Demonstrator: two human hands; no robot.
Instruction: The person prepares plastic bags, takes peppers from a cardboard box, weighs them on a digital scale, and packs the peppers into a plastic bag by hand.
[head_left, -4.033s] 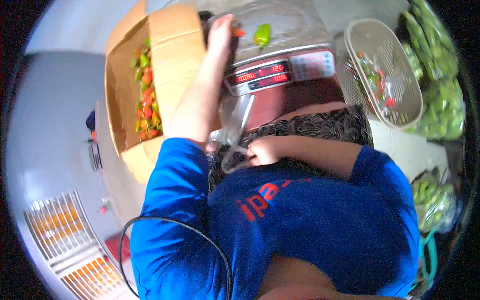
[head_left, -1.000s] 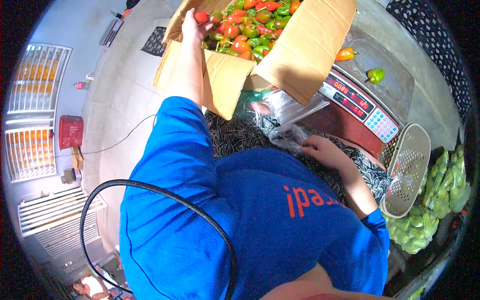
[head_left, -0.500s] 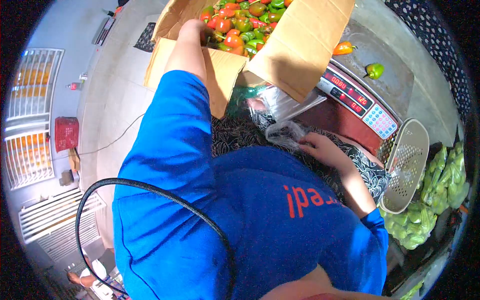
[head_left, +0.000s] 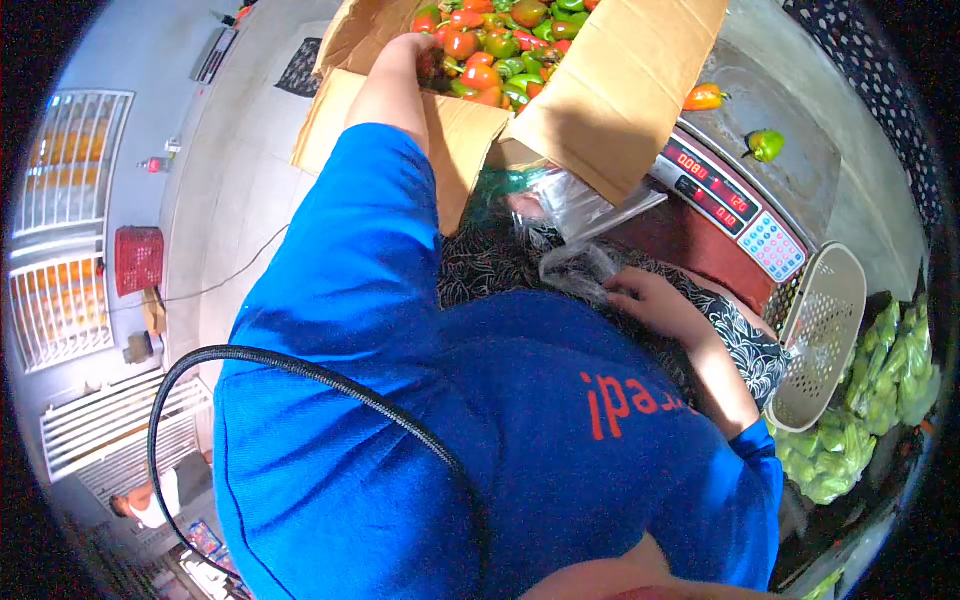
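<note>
Peppers (head_left: 500, 45), uncounted, being reached for in one cardboard box (head_left: 622, 95), seemingly placed close for access.
The left hand (head_left: 412, 46) is being hidden at the fingers; its grip cannot be told. One clear plastic bag (head_left: 577, 268) is being pinched by the right hand (head_left: 650, 302), presumably to steady it. Two loose pieces, one orange pepper (head_left: 704, 97), one green pepper (head_left: 765, 146), are being borne by one scale (head_left: 715, 190).

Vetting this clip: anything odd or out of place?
One thing: the box flap juts across one end of the scale in view; contact unclear, but it might disturb readings. Orange pepper and green pepper lie apart; no spill visible.
</note>
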